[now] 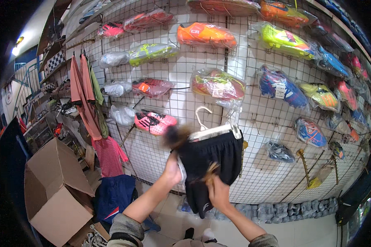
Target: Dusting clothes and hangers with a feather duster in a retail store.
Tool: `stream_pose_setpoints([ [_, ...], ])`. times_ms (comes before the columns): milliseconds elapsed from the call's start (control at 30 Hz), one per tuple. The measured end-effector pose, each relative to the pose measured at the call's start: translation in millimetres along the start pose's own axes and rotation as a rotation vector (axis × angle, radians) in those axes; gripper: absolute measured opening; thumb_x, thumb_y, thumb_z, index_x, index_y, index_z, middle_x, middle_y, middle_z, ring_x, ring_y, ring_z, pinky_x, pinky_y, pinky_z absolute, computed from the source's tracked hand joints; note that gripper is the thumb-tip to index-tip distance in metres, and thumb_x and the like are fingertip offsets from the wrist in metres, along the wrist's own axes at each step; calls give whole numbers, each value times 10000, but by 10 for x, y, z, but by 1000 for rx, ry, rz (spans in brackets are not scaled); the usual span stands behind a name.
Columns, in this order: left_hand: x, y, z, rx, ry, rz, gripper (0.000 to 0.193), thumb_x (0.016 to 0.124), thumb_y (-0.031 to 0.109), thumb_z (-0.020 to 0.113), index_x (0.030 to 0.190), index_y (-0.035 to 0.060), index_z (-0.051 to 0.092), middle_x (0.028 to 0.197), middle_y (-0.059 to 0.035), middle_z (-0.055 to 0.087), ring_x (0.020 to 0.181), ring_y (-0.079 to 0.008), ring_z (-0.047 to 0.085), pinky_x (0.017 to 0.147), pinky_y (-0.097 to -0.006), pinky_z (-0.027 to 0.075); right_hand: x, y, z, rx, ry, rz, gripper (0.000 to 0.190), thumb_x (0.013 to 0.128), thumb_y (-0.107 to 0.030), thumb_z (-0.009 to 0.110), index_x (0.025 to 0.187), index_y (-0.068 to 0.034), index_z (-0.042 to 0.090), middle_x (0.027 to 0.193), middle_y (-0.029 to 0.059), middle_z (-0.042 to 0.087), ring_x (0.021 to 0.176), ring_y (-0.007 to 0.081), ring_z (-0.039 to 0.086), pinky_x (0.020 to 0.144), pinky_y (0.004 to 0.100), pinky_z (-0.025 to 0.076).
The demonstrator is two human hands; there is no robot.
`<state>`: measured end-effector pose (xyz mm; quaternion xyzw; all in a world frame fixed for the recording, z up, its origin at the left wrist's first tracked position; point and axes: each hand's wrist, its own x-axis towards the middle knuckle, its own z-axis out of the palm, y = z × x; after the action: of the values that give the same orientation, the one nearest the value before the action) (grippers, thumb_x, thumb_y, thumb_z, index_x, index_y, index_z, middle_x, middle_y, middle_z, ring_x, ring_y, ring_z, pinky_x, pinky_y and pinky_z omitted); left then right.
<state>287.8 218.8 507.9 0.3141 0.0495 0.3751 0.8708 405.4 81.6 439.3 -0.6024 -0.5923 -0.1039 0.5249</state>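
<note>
A pair of black shorts (228,154) hangs from the clips of a white plastic hanger (211,132), in front of the wire grid wall. My left hand (173,169) grips the left side of the shorts, where a white edge shows beside the fingers. In my right hand (219,192) is a brown, bristly thing (211,173), perhaps a feather duster, held against the front of the shorts. A dark brown tuft (174,136) at the hanger's left end is blurred; whether it belongs to the same thing I cannot tell.
Bagged football boots (207,35) hang in rows on the wire grid (253,123). At left stand an opened cardboard box (60,213), hanging pink garments (85,102) and navy shorts (114,194). Wrapped grey bundles (266,213) line the wall's foot, and loose hangers (94,239) lie low left.
</note>
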Motion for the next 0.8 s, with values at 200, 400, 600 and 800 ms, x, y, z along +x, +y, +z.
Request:
stream_pose_setpoints([
  [200,63,170,-47,-34,-91,57,593,881,490,438,1200,-9,475,1179,-183,540,1068,-283,543,943,-423,418,-276,345,66,59,243,421,184,919,-152,438,990,8,495,811,234,581,761,419,573,633,400,448],
  [400,92,181,-109,35,-39,-27,637,902,493,381,1260,-33,410,1220,-161,519,1101,-255,525,971,-376,395,-510,283,121,81,-40,248,163,866,-116,503,985,-7,523,800,236,582,753,415,581,639,420,462],
  [600,269,216,-257,64,-179,-72,636,905,493,384,1238,-47,430,1256,-156,488,1148,-230,478,999,-354,358,-270,353,-107,35,-41,79,197,869,-169,547,981,-8,537,752,174,600,700,345,605,593,381,473],
  [800,204,551,-71,199,-204,-92,642,906,496,367,1187,-72,469,1147,-198,559,1059,-280,553,955,-384,410,484,346,-675,-125,256,95,103,831,-70,513,928,-54,544,714,173,577,646,362,578,529,413,432],
])
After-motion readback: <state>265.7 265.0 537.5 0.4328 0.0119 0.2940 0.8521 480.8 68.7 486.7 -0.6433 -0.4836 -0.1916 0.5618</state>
